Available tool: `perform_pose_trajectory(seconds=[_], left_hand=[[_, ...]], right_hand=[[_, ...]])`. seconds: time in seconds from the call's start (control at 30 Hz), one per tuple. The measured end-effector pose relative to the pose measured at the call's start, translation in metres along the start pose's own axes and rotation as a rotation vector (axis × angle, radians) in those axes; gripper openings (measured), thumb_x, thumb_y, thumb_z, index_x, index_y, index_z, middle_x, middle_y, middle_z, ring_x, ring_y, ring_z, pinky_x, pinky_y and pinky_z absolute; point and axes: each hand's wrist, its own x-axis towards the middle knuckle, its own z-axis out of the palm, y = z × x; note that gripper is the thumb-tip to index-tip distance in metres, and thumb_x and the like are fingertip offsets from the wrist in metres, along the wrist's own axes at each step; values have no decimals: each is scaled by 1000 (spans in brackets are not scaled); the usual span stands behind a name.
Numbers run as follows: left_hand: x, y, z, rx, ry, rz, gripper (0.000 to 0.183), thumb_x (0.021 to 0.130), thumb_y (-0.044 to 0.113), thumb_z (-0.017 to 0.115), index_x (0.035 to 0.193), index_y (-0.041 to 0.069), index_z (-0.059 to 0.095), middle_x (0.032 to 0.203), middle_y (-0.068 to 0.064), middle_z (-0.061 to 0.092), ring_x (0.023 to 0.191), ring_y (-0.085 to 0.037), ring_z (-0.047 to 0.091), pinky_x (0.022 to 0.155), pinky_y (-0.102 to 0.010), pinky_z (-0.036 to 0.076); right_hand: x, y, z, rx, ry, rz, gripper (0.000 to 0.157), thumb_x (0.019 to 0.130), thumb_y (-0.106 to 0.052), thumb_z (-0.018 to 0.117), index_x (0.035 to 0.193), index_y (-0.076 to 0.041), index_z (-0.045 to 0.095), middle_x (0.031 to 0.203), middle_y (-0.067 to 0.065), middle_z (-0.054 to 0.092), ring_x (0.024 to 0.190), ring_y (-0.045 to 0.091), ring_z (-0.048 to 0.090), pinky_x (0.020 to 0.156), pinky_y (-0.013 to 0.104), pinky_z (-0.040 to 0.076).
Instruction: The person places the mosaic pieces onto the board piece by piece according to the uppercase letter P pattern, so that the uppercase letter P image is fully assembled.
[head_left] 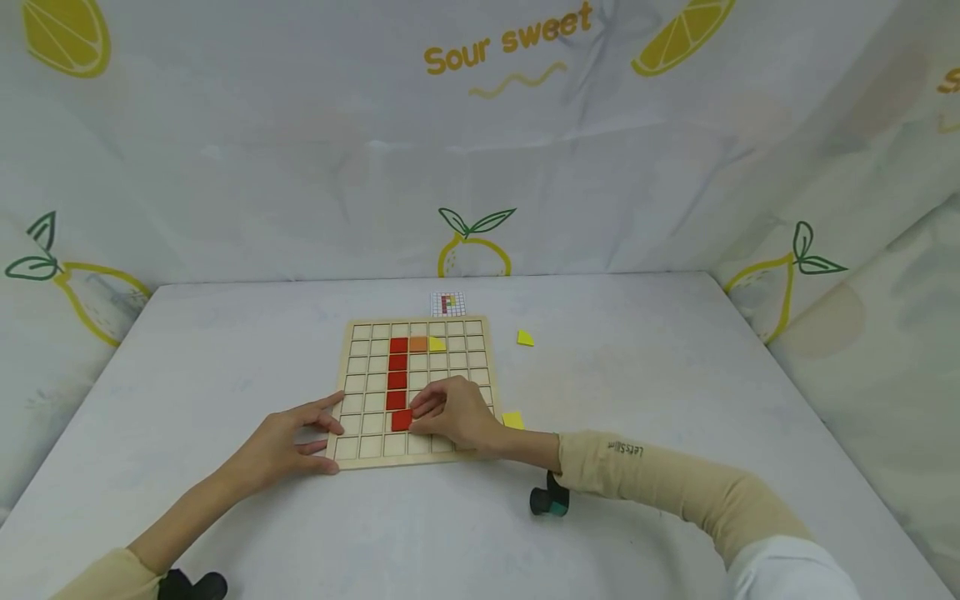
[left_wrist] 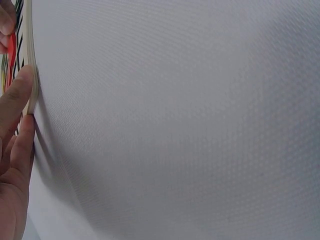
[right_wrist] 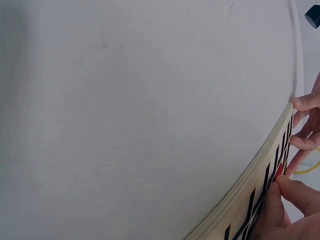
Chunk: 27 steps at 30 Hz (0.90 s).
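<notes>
A: Where is the red tile (head_left: pixel 402 420)?
B: On the board (head_left: pixel 372 403), between six and seven o'clock from centre, its edge pinched by the right hand (head_left: pixel 461 414).
A: Handling?
B: Presumably light, stiff, slightly slippery; grasp opposite edges. The left hand (head_left: pixel 279 447), fingers spread, touches the board at eight o'clock.
A: Lettering?
B: "LetsSlim" on the sleeve (head_left: pixel 667 479), past three o'clock; "Sour sweet" on the backdrop (head_left: pixel 300 158), past twelve.

Orange "Sour sweet" lettering (head_left: pixel 508 38) is running across the backdrop (head_left: pixel 300 183), while "LetsSlim" (head_left: pixel 626 448) is showing on the tan right sleeve (head_left: pixel 675 483).
</notes>
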Motion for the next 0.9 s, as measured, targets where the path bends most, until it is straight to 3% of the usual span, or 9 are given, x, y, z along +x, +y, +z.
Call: perform_pose_trajectory(seconds=[0.43,0.9], left_hand=[[1,2,2,36,12,3,39,64,6,86,97,3,66,146,-21,41,123,-40,48,81,-20,57],[1,1,1,39,17,39,39,65,6,86,97,3,65,144,-23,41,122,-40,49,80,-22,58]], right_hand=[[3,-1,-2,16,-44,10,17,78,-2,79,92,1,71,81,5,72,71,10,68,70,15,57],[5,1,-5,4,-99,-37,18,78,0,77,95,2,71,85,8,74,78,14,71,73,14,56]])
